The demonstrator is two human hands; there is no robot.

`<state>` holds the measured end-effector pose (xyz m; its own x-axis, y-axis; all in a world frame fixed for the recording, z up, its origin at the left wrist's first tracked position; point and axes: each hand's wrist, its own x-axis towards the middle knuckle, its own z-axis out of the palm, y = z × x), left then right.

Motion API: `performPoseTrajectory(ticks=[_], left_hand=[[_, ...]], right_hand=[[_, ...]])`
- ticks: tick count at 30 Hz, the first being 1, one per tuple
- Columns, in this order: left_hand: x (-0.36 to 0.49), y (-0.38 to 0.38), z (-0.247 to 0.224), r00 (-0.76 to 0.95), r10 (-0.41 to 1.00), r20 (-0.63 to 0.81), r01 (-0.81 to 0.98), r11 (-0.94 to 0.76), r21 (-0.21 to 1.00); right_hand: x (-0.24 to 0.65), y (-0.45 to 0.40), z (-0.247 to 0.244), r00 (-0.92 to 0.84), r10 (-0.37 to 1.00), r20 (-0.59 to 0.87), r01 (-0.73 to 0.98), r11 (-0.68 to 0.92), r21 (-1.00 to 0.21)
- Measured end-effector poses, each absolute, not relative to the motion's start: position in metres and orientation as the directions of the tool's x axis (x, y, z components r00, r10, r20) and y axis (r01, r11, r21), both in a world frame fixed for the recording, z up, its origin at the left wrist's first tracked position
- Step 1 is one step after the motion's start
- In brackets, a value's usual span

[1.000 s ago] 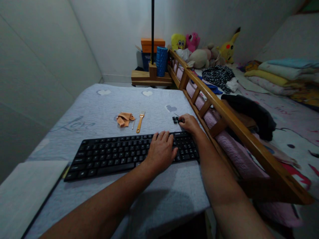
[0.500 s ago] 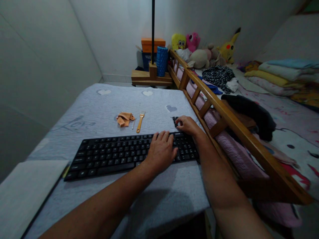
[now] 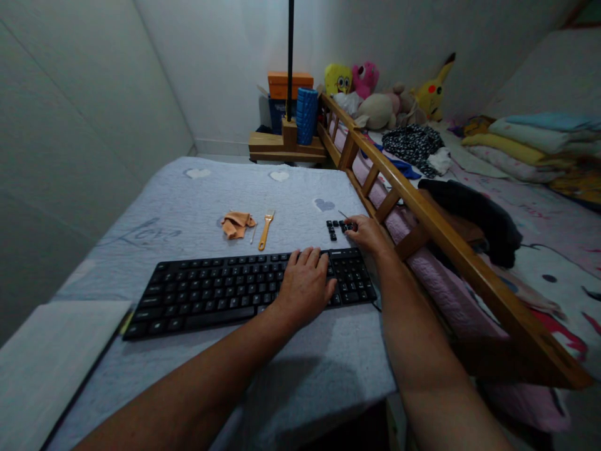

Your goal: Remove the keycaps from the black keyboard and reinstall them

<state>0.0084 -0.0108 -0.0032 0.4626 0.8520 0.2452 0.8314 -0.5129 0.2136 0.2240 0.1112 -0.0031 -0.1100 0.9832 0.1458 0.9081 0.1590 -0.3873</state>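
A black keyboard [image 3: 206, 291] lies across the near half of the cloth-covered table. My left hand [image 3: 305, 282] rests on its right-middle part, fingers stretched over the keys. Beyond the keyboard's far right edge is my right hand [image 3: 366, 233], its fingers closed. A thin stick-like tool [image 3: 343, 214] pokes out past these fingers; the rest of it is hidden. Several loose black keycaps [image 3: 332, 229] lie in rows beside the right fingertips, some partly covered by them. Farther left are a brush [image 3: 265, 233] with a yellow handle, a cotton swab [image 3: 253, 234] and a crumpled orange cloth [image 3: 237, 224].
Along the right runs a wooden bed rail [image 3: 408, 191], close to my right forearm. A white flat panel [image 3: 61, 357] lies at the near left. Behind the table stand a blue roller [image 3: 307, 116] and an orange box [image 3: 290, 81]. Plush toys and folded bedding fill the bed.
My right hand has shifted right, toward the rail, with the thin tool, uncovering more of the loose keycaps. My left hand stays on the keyboard.
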Motion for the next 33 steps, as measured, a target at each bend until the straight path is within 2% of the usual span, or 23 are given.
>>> performPoseTrajectory(ticks=[10, 33], left_hand=[[0.008, -0.011, -0.002, 0.466, 0.852, 0.240, 0.833, -0.514, 0.204], [0.008, -0.011, -0.006, 0.459, 0.849, 0.262, 0.833, -0.514, 0.207]], right_hand=[[0.220, 0.112, -0.009, -0.105, 0.987, 0.125, 0.944, 0.138, -0.300], [0.211, 0.117, -0.017, -0.186, 0.969, 0.164, 0.931, 0.227, -0.287]])
